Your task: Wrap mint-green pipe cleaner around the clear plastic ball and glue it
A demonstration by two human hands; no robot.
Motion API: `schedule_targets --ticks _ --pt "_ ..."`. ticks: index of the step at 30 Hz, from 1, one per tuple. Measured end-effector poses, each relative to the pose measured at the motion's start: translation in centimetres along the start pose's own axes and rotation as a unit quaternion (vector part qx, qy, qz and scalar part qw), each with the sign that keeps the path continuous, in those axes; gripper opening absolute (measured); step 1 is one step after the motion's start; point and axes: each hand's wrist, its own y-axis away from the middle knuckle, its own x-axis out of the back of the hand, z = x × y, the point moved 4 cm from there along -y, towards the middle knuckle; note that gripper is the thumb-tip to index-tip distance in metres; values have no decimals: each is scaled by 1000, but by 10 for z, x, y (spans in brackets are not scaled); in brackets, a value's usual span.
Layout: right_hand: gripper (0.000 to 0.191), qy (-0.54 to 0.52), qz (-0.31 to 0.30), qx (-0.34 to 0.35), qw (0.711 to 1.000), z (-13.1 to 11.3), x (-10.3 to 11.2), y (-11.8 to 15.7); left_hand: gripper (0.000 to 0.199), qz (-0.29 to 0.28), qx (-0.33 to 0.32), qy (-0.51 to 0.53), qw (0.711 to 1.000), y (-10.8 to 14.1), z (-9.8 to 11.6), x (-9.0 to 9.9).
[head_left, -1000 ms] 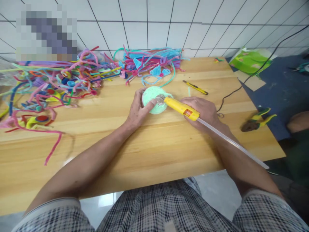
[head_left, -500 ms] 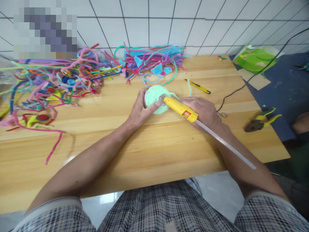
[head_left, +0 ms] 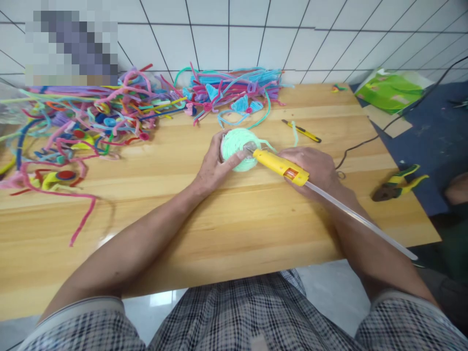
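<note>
A round mint-green coil [head_left: 234, 141] sits above the wooden table, gripped on its left side by my left hand [head_left: 216, 163], whose thumb lies across its front. My right hand [head_left: 314, 165] is wrapped round a yellow glue gun [head_left: 280, 164], and its metal nozzle points left at the coil's right part. A long clear glue stick [head_left: 358, 218] sticks out of the gun's back end, over my right forearm. One loose green strand runs from the coil toward my right hand. Behind that hand lies a short pale-green piece [head_left: 294, 132].
Many coloured fuzzy stems [head_left: 109, 117] cover the table's back left. A yellow cutter knife [head_left: 302, 130] lies behind my right hand; pliers [head_left: 398, 184] lie near the right edge [head_left: 420, 209]. A black cable [head_left: 383, 127] runs to the right, past a green bag [head_left: 389, 92].
The glue gun and my right hand have shifted slightly right, and the nozzle has moved off my left thumb. More of the glue stick's length shows. The whole view has shifted a little.
</note>
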Motion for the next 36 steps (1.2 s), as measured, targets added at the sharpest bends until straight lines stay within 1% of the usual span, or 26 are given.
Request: schedule_targets --ticks 3,7,14,21,24,30,36 --pt "20 -9 16 2 1000 0 -3 2 91 0 -7 -5 1000 -1 -2 1" --pt "22 -10 7 -7 1000 2 -7 4 87 3 -20 -1 1000 -2 -3 2" --pt "28 -39 33 -13 999 3 -10 7 85 -4 -10 12 1000 -3 -4 3" --pt "31 -51 1 -60 997 6 -14 10 79 -6 -25 12 1000 -3 -4 3" --pt "32 -65 9 -56 996 5 -13 10 79 -2 -25 11 1000 -3 -2 3" --pt "29 -54 29 -28 998 3 -13 10 80 11 -25 18 999 -3 0 1" --pt "23 -29 31 -42 998 0 -17 7 79 7 -28 26 999 -5 1 1"
